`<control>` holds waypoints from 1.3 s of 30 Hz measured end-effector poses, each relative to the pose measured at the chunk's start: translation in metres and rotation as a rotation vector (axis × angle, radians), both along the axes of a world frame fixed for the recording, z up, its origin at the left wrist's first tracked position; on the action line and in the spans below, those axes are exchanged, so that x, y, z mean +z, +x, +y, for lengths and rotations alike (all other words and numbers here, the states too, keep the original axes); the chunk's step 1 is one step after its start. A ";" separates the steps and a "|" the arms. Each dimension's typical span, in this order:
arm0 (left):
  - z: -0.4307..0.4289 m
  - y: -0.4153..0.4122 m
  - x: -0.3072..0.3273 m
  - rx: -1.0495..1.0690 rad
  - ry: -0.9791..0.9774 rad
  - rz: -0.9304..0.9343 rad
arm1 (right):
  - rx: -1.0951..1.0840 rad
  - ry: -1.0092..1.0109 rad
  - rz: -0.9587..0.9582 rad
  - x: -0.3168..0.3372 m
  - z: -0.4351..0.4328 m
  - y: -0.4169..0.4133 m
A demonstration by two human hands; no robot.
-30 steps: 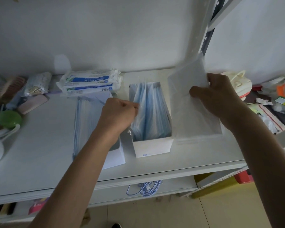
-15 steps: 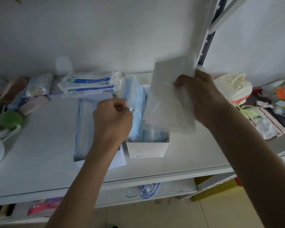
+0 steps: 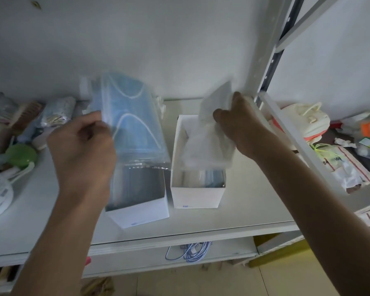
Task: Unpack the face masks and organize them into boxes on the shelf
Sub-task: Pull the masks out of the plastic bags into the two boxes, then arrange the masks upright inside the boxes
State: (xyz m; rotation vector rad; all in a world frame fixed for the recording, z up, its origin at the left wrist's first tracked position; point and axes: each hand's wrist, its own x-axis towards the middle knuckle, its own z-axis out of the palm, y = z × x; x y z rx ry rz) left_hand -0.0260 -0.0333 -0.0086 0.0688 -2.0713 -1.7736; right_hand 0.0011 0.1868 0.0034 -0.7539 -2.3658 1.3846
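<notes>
Two bare forearms reach in from below — left hand [image 3: 81,150] and right hand [image 3: 241,127] ungloved, no sleeves

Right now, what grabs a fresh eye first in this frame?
The stack of blue face masks in clear wrap, held by the left hand above the left white box. Next, the right hand gripping an empty clear bag over the right white box, which holds more masks. Clutter crowds both ends of the shelf.
</notes>
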 end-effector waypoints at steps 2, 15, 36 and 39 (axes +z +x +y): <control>-0.011 0.000 0.003 -0.008 0.011 -0.008 | 0.126 0.131 -0.094 -0.002 -0.004 -0.001; -0.036 0.007 -0.001 -0.013 0.055 0.033 | 0.308 0.262 -0.602 -0.048 -0.049 -0.028; -0.027 0.031 0.000 -0.557 0.575 -0.509 | 0.160 -0.863 0.171 -0.023 -0.074 0.004; -0.032 0.030 0.000 -0.600 0.562 -0.525 | 0.213 -0.942 0.224 -0.027 -0.073 0.008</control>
